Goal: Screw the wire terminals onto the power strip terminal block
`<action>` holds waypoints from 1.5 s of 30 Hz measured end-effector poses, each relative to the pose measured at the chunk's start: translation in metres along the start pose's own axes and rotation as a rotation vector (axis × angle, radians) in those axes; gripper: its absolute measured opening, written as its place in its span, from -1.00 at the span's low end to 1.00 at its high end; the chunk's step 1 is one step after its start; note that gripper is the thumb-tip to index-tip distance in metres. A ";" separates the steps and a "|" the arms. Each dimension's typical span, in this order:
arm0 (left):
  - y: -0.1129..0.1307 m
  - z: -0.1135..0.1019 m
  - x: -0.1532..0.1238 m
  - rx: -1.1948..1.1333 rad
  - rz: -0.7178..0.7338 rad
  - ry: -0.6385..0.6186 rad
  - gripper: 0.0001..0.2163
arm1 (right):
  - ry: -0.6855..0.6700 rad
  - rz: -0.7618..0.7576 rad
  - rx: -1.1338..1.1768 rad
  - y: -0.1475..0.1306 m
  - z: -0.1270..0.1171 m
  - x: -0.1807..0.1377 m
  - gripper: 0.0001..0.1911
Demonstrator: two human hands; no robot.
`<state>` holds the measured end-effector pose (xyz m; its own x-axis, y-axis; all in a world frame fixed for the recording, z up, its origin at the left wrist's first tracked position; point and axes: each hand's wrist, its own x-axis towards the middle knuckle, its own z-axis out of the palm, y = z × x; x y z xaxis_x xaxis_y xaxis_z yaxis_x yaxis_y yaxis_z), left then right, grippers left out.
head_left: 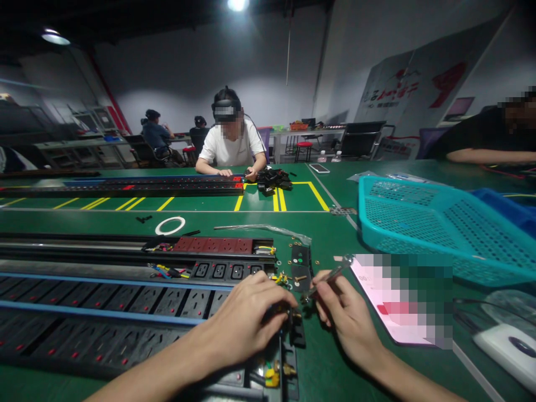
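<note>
1. The slim silver metal wrench (pixel 334 273) is in the right hand (pixel 344 315), its shank pinched between thumb and fingers, one end above them and the other pointing toward the left fingers. It is probably light, stiff and smooth; mid-shank looks a sound hold.
2. The left hand (pixel 251 315) curls its fingers over the end of the long black plastic socket strips with blue rails (pixel 138 301). Whether they pinch a small part I cannot tell (the knuckles hide it).
3. These strips, stretching away left of those fingers along the green desk (pixel 324 371), should be rigid and fairly heavy; the rails seem the safest grip.
4. Just below the left fingers sit a brass bolt (pixel 288 369), hard and likely slippery, and a yellow-green wire (pixel 272 377), flexible and best not pulled.
</note>
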<state>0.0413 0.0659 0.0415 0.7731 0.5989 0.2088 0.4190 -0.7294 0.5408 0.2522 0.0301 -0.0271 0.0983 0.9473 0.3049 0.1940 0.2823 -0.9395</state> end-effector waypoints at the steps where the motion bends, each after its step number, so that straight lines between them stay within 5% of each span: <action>1: 0.000 0.000 0.000 0.000 -0.002 0.001 -0.78 | 0.007 -0.120 -0.065 -0.001 -0.002 -0.002 -0.78; 7: 0.002 0.000 0.000 -0.010 -0.007 0.006 -0.78 | -0.218 -0.817 -0.448 -0.016 -0.007 -0.005 -0.85; 14: 0.001 -0.002 0.000 -0.009 -0.015 0.019 -0.77 | -0.374 -1.026 -0.656 -0.021 -0.006 -0.006 -0.81; 23: -0.002 0.001 0.000 0.004 -0.010 0.014 -0.78 | -0.234 -0.640 -0.308 -0.014 -0.002 -0.006 -0.87; 30: -0.004 0.002 0.001 0.021 0.005 0.017 -0.79 | -0.216 0.214 0.071 -0.007 0.006 0.005 -0.59; 33: -0.004 0.002 0.001 0.017 0.001 0.019 -0.80 | -0.201 0.290 0.127 -0.002 0.006 0.007 -0.54; 37: -0.003 0.002 0.002 0.007 0.000 0.021 -0.79 | -0.057 0.093 0.024 0.001 0.003 0.002 -0.67; 45: -0.003 0.002 0.002 0.010 0.017 0.034 -0.79 | -0.218 -0.882 -0.522 -0.015 -0.008 -0.002 -0.83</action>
<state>0.0422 0.0684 0.0389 0.7638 0.5968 0.2457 0.4102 -0.7428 0.5291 0.2572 0.0227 -0.0118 -0.4509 0.4586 0.7658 0.5140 0.8348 -0.1974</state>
